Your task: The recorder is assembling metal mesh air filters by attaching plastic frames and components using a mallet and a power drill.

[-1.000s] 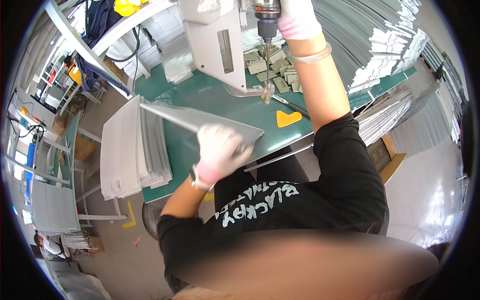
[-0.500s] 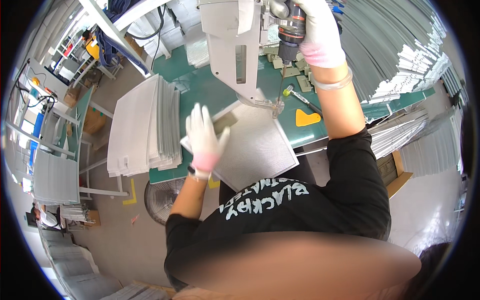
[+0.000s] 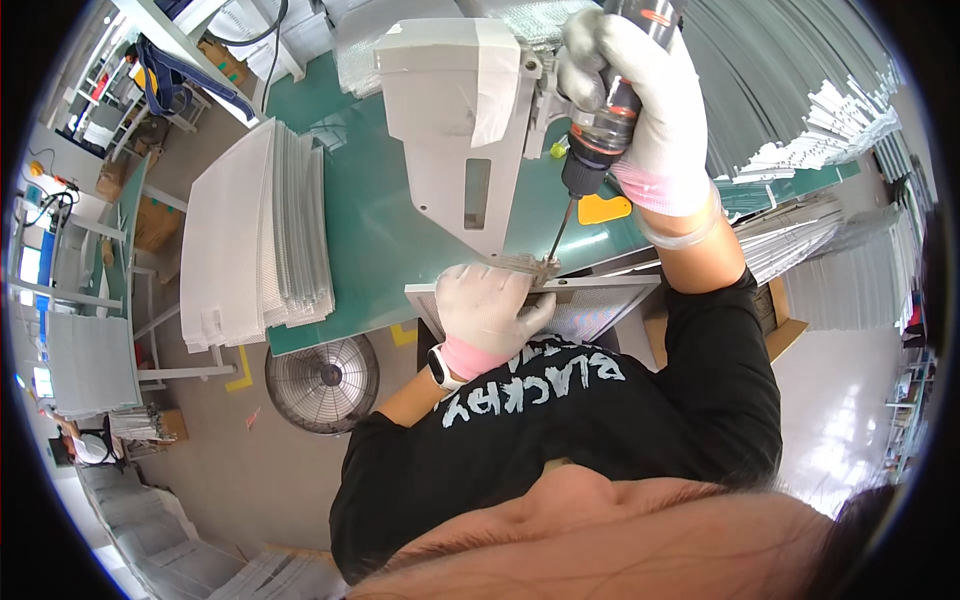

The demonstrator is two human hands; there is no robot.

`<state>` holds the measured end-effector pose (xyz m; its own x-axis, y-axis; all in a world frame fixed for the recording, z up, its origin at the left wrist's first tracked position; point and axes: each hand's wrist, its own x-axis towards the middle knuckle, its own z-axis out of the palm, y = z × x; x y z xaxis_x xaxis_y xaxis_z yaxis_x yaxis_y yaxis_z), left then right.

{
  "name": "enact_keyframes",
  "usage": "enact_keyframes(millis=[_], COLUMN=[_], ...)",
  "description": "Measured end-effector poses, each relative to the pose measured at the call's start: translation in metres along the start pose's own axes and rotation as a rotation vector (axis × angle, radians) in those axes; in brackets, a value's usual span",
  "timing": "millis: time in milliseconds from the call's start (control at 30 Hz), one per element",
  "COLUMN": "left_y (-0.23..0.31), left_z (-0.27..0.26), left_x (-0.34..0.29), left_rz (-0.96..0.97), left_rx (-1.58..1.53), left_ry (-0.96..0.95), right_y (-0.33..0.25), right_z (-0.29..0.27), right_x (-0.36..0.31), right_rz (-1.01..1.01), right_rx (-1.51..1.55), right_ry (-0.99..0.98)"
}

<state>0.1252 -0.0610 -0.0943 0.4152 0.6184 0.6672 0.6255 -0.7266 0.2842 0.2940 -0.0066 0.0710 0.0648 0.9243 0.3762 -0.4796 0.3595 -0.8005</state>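
Note:
My right hand (image 3: 665, 120), in a white glove with a pink cuff, is closed around a black-and-red power screwdriver (image 3: 602, 140). Its long thin bit slants down to a small clear fitting (image 3: 545, 268) at the foot of a grey upright machine (image 3: 432, 130). Below the fitting, a white-framed mesh panel (image 3: 590, 308) stands tilted between the table edge and my body. My left hand (image 3: 485, 312), gloved likewise, grips the panel's upper frame with fingers over it and thumb close below the bit tip. Whether a screw sits at the tip is too small to tell.
A stack of white panels (image 3: 235, 235) stands on the green table (image 3: 370, 210) at left. Another large stack (image 3: 790, 90) fills the right. A yellow flat piece (image 3: 604, 208) lies behind the screwdriver. A floor fan (image 3: 323, 385) stands below the table's left end.
The panel, lying flat before, is now tilted up close to my body. My left hand has moved right and gripped its frame. My right hand has lowered the screwdriver; the view has shifted.

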Motion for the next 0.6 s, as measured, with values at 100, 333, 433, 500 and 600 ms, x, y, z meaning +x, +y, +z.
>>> enact_keyframes(millis=[100,333,433,500,600], left_y=[0.001,0.004,0.009,0.009,0.008], left_z=[-0.002,-0.005,-0.012,-0.012,-0.015], left_x=[-0.003,-0.004,-0.001,0.000,0.000], left_rz=[0.001,0.030,0.008,0.017,0.007], left_rx=[0.005,-0.021,-0.031,-0.043,-0.050], left_ry=[-0.011,0.000,-0.078,-0.046,-0.089], right_y=[0.001,0.004,0.001,-0.002,0.008], right_z=[-0.001,-0.002,-0.002,-0.003,-0.016], right_x=[-0.001,-0.005,-0.006,-0.007,-0.002], right_rz=[-0.037,-0.012,-0.017,0.008,-0.054], right_rx=[0.067,0.068,0.070,-0.003,-0.119], right_ry=[-0.016,-0.023,-0.085,-0.113,-0.323])
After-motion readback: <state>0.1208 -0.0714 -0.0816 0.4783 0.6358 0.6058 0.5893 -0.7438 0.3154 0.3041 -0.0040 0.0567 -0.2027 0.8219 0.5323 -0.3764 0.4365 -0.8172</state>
